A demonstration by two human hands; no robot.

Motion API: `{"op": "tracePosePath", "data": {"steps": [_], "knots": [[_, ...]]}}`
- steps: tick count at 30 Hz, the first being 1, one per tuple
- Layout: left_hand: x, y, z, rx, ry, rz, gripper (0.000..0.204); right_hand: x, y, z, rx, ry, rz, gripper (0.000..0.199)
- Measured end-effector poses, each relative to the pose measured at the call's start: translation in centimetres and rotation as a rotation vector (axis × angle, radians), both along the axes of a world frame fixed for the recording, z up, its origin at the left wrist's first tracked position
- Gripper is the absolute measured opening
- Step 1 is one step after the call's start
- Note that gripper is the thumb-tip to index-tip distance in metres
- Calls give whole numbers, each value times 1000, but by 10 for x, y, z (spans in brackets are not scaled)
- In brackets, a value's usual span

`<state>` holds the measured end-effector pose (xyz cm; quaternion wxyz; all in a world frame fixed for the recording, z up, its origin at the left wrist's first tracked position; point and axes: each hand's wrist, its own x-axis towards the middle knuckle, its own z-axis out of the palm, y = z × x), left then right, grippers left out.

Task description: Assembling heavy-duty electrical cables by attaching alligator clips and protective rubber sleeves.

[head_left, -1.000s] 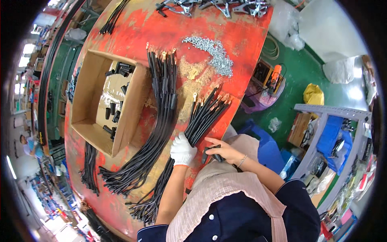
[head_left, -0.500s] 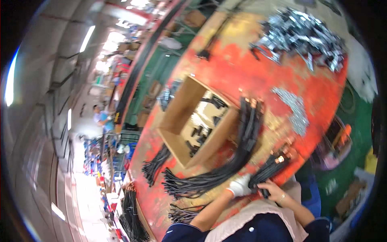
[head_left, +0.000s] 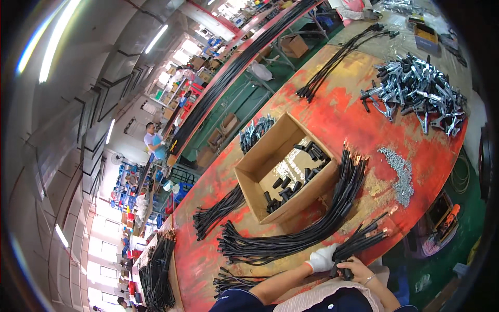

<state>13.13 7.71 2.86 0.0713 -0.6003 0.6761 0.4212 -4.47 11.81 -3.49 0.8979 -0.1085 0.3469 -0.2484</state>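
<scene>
My left hand (head_left: 322,259), in a white glove, is closed at the near end of a bundle of black cables (head_left: 359,244) with copper tips. The bundle lies at the red table's near edge. My bare right hand (head_left: 359,270) is curled right beside it, its fingers round a short black piece (head_left: 343,272), a cable end or a sleeve; I cannot tell which. Farther off lies a long curved bundle of black cables (head_left: 291,236) with bare copper ends. Behind that stands an open cardboard box (head_left: 254,190) with black sleeve-like pieces (head_left: 285,193) inside.
On the worn red table (head_left: 332,112) are a heap of metal clamps (head_left: 416,93), small silvery parts (head_left: 399,174) and further cables (head_left: 221,210). A cable pile (head_left: 158,270) lies at the left. Beyond the table, a person (head_left: 154,141) stands by a long bench.
My view has tilted, so the table and box sit lower and farther right. My hands stay close together at the short cable bundle, slightly lower in the picture.
</scene>
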Motion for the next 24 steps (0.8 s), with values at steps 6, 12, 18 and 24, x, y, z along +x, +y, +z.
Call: {"op": "tracePosePath", "data": {"steps": [6,12,18,24], "knots": [[37,-27,-4,148,532,-28,46,0,-11,53,-278,64,-56,44],[58,-40,-9,525,566,145,47,-47,13,19,-55,-65,-473,34],[45,-42,15,654,544,193,39,-77,10,42,-169,118,-739,35],[51,-37,7,764,644,229,33,-76,-36,58,-305,351,-943,29]]}}
